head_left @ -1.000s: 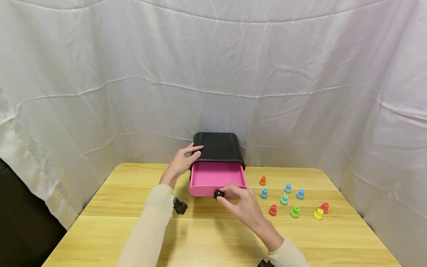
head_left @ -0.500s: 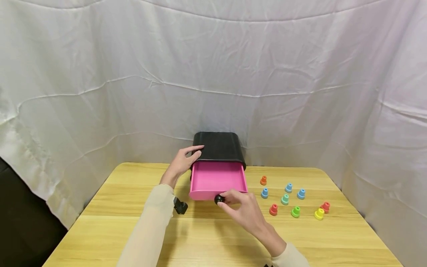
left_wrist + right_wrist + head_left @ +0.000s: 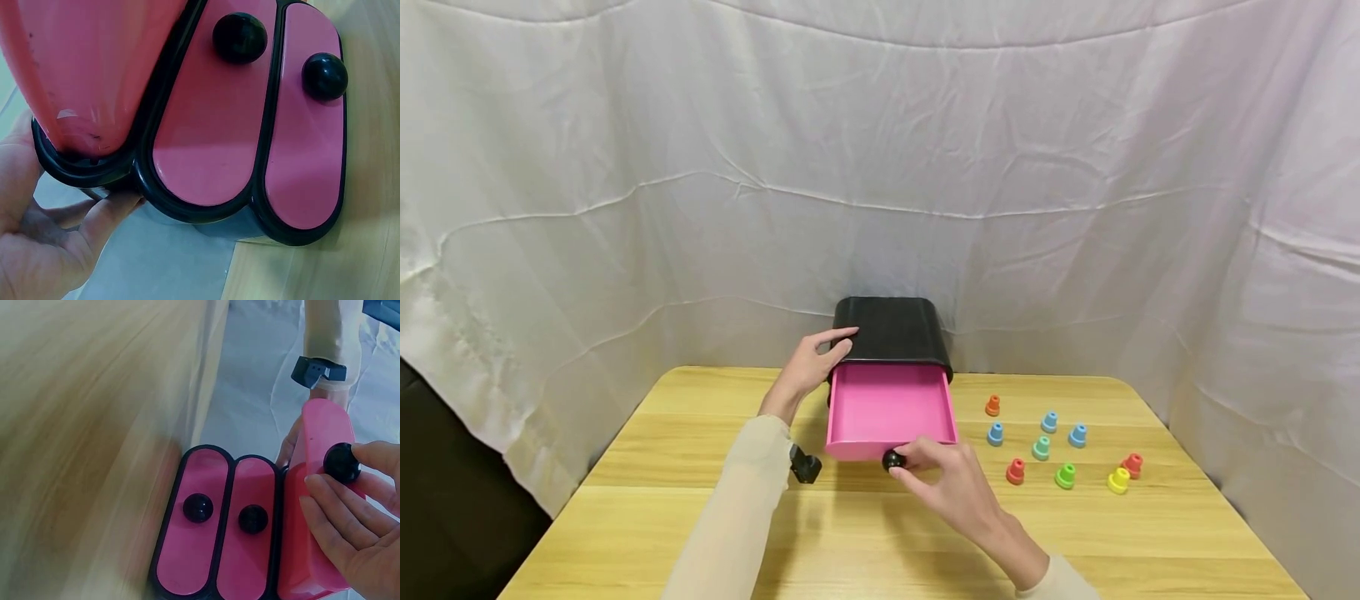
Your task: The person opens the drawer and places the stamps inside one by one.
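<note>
A small black box (image 3: pixel 891 333) sits in the middle of the head view, at the back of a wooden table (image 3: pixel 700 533). Its top pink drawer (image 3: pixel 889 408) sticks out toward the person. Nothing shows inside it.

The right hand (image 3: pixel 951 479) is just below the drawer's front. Its thumb and first fingers pinch the little black knob (image 3: pixel 892 458). In the right wrist view the fingers (image 3: pixel 340 509) curl around that knob at the right edge. Two more drawers (image 3: pixel 215 528) stay closed under it, each with its own black knob.

The left hand (image 3: pixel 808 362) holds the left side of the box, with the fingers bent over the top edge and the thumb on the side. In the left wrist view the fingers (image 3: pixel 103 215) press under the box's black rim at the lower left.

To pull the drawer well, I think the left hand must hold the box firm so it does not slide. The right hand should pull straight back, slow and level, so the drawer does not tip or pop all the way out.

Nine little colored pegs (image 3: pixel 1060 454) stand on the table to the right of the box, apart from both hands.
</note>
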